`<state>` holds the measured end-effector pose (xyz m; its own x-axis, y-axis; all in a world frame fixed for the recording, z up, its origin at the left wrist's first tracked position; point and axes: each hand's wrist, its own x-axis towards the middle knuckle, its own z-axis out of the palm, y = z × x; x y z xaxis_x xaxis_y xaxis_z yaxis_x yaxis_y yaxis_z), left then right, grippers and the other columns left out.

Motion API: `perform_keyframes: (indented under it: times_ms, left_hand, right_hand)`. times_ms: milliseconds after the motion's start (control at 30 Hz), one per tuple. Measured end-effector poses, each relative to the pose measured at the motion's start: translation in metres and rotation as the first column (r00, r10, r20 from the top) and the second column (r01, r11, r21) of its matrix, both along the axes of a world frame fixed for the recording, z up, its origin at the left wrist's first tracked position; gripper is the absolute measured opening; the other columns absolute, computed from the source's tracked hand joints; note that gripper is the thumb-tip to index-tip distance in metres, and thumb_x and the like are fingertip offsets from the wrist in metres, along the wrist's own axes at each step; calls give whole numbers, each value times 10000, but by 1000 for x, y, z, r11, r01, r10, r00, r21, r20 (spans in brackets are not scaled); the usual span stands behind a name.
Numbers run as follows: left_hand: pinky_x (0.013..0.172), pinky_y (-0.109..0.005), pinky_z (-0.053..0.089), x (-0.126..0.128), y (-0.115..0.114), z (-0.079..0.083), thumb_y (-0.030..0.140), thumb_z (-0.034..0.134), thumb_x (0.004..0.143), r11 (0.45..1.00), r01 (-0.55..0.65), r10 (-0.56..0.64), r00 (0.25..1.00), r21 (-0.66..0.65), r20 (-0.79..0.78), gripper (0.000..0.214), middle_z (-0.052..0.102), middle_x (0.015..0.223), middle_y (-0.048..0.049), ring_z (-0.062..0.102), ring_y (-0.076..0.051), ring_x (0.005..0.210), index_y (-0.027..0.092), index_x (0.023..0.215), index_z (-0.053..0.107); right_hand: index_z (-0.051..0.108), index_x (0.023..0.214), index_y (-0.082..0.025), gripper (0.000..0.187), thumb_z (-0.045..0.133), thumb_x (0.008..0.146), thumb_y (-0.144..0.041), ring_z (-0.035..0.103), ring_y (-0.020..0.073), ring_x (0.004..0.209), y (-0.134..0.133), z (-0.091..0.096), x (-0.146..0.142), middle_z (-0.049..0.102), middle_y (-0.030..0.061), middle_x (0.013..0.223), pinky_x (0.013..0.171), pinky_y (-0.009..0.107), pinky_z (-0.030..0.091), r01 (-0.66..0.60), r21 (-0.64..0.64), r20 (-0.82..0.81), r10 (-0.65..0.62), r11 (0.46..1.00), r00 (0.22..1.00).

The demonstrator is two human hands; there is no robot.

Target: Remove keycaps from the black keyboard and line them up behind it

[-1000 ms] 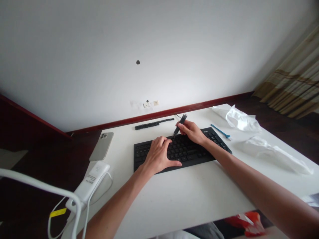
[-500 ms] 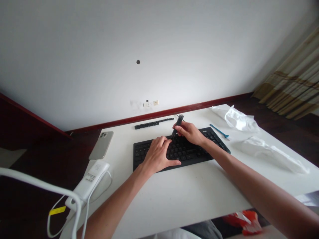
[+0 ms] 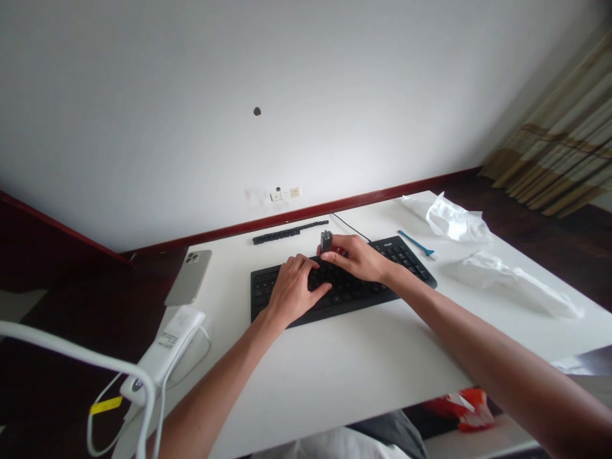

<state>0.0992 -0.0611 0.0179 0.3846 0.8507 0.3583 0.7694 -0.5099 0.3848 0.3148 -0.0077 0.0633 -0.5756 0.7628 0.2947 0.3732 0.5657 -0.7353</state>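
A long, black, rectangular plastic keyboard lies slightly askew across the centre of the frame, on a white, smooth-topped desk. Its dark keys sit in close rows inside a plain black border, with a small pale marking near its upper right corner and a thin black cable leaving its far edge.

Above the keyboard, just left of the right hand, is a small, dark grey, block-shaped tool with a paler, notched upper end. The right hand's grip pinches this tool between thumb and fingers. The left hand lies palm down over the left-centre keys, its grip spread, the thumb stretched well away from the fingers.

The left hand and wrist cover part of the keyboard, and the right hand hides more of its far edge. The tool's lower end is out of sight, so contact with the keys cannot be told. Individual key legends are too small and dark to read. Both forearms are cut off by the frame's lower portion.
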Motion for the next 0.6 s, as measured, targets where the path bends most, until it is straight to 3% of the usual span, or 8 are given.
perform_keyframes:
  times_ms: [233,433,600]
  left_hand:
    - [986,-464,528,-1,1,-3,403,771,886,1000,11,-11,1000,11,-11,312,630,1084,-74,620,-270,1042,214,1087,626]
    - [1023,-451,511,-1,-1,1,325,704,926,998,40,-41,999,51,8,363,616,1209,-101,597,-269,1121,199,1234,562]
    - [1124,-456,451,-3,0,1,313,614,985,992,118,-115,990,39,-76,334,556,1445,-95,557,-276,1286,216,1304,625]
  right_hand:
    - [719,1067,-156,531,574,969,-657,596,176,693,24,-20,16,622,24,728,678,292,485,-46,-238,-152,10,970,988]
    - [711,1072,-156,583,576,944,-709,608,167,678,24,-17,15,632,24,722,623,266,473,-62,-232,-141,29,971,990]
    - [700,1071,-143,625,591,915,-738,635,152,685,28,-20,19,659,21,725,662,255,513,-49,-235,-173,8,971,985]
